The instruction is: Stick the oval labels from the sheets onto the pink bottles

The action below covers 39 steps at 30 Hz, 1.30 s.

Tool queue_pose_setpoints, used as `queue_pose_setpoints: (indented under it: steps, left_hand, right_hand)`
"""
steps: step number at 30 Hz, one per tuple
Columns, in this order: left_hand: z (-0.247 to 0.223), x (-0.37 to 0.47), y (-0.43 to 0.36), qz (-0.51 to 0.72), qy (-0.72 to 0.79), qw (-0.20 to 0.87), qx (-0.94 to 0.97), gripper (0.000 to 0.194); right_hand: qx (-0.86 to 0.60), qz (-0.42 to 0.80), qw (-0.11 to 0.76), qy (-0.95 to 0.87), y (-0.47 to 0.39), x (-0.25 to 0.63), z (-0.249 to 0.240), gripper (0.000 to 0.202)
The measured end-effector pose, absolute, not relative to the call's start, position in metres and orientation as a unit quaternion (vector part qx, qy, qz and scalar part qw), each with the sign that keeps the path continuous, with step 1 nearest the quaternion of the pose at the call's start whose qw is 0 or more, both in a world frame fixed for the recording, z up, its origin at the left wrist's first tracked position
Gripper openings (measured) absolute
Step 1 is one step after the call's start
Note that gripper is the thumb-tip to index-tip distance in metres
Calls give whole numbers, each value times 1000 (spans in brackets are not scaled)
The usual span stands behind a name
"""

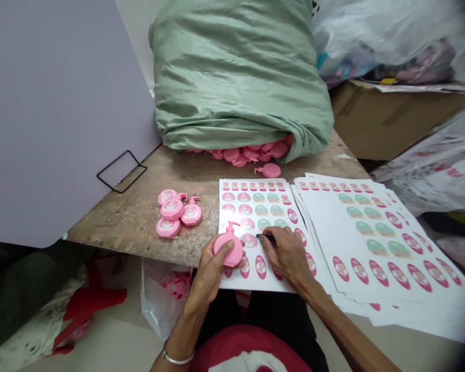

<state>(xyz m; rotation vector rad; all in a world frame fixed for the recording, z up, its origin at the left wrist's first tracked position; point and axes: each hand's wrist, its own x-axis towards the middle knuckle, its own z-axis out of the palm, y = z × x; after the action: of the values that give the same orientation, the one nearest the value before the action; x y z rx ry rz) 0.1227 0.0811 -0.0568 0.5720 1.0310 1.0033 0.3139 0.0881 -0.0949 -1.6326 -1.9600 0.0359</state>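
Note:
My left hand (211, 266) holds a pink pump-bottle piece (228, 249), its plain face up, with the thumb on top. My right hand (289, 256) is closed on a small black tool (268, 237), whose tip is at a pink round sticker on the sticker sheet (259, 281). That sheet bears pink and green stickers and lies under both hands. At the left, several pink bottle pieces with labels (172, 208) are grouped on the wooden table (139, 227).
A green cloth sack (240, 77) spills pink pieces at the back, with one loose piece (270, 170) before it. More sticker sheets (344, 227) overlap at the right. A cardboard box (395, 121) stands behind them. A grey panel (62, 113) with a black wire frame (120, 189) rises at the left.

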Motion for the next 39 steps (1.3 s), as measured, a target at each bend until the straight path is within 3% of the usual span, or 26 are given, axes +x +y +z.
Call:
queue_pose_setpoints:
  steps: [7,18,26,39]
  left_hand:
    - [-68,132,84,461,463,714,251,37]
    - [-73,130,85,458,466,714,251,42]
    - [-74,128,85,450,468,717,255,44]
    - [-73,128,85,437,471,718,266,41]
  right_hand:
    - [-624,-27,266,-735,85,309,-96,11]
    - [-595,51,285,-749,85,313,-96,13]
    - [-627,-13,273,-730,85,312,-97,14]
    - [-634,36,298,-713,87,313,-98,19]
